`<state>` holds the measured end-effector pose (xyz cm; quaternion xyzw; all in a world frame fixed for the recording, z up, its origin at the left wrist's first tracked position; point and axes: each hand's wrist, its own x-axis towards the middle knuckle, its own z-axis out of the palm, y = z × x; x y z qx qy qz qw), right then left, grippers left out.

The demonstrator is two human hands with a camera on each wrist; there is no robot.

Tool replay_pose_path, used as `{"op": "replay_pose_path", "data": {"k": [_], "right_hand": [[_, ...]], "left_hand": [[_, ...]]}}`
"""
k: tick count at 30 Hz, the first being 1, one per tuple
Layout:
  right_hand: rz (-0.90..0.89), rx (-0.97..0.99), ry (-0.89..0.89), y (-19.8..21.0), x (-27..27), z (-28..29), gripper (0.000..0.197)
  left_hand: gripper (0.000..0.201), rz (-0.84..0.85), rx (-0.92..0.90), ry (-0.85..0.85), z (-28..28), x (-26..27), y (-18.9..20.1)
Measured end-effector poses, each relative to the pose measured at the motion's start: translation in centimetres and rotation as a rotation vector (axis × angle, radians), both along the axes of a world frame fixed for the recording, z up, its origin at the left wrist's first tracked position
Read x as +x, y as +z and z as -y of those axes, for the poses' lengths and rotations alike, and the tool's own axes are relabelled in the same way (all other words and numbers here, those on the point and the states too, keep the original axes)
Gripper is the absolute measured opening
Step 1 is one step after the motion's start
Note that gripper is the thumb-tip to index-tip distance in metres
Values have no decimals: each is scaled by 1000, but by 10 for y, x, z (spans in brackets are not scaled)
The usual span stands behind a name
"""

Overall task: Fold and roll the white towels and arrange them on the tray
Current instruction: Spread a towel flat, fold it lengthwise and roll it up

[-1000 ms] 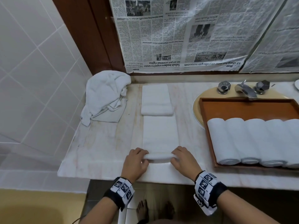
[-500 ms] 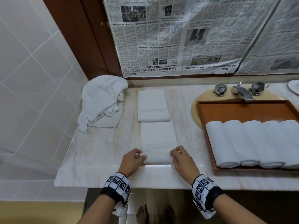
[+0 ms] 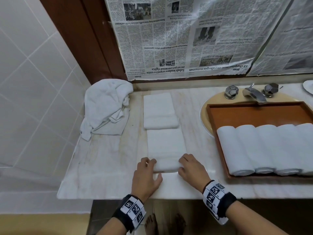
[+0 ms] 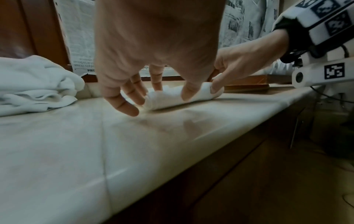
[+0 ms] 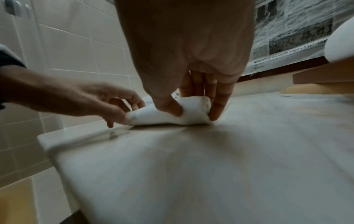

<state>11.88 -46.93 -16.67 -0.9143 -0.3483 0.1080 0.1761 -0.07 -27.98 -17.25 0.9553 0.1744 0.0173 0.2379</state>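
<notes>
White tile wall on your far left, then a crumpled towel heap (image 3: 106, 107) dumped in the corner of the pale marble worktop (image 3: 105, 167). Next over, a folded towel (image 3: 160, 111) lies flat near the newspaper (image 3: 177, 38) taped across the back. Right below it sits the towel you're rolling (image 3: 166, 150), its near end already curled into a tight roll (the rest flat). Your left hand (image 3: 146, 175) has fingers curled over the roll's left end, thumb on the worktop; your right hand (image 3: 191, 168) pinches the right end, thumb in front, fingers behind. Further right, the wooden tray (image 3: 254, 114) rests over the sink with rolled towels (image 3: 264, 148) lined up side by side, below the tap (image 3: 254, 93).
</notes>
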Motion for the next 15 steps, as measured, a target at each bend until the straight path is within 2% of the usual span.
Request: {"op": "replay_pose_path", "data": {"k": [2, 4, 6, 10, 15], "right_hand": [[-81, 34, 6, 3, 6, 1, 29], [-192, 80, -13, 8, 13, 1, 33], [-289, 124, -48, 14, 20, 3, 30], [-447, 288, -166, 20, 20, 9, 22], [-291, 268, -154, 6, 6, 10, 16]], "left_hand": [[47, -13, -64, 11, -5, 1, -2], [39, 50, -192, 32, -13, 4, 0], [32, 96, -286, 38, -22, 8, 3], [29, 27, -348, 33, -38, 11, 8], [23, -58, -427, 103, -41, 6, 5]]}}
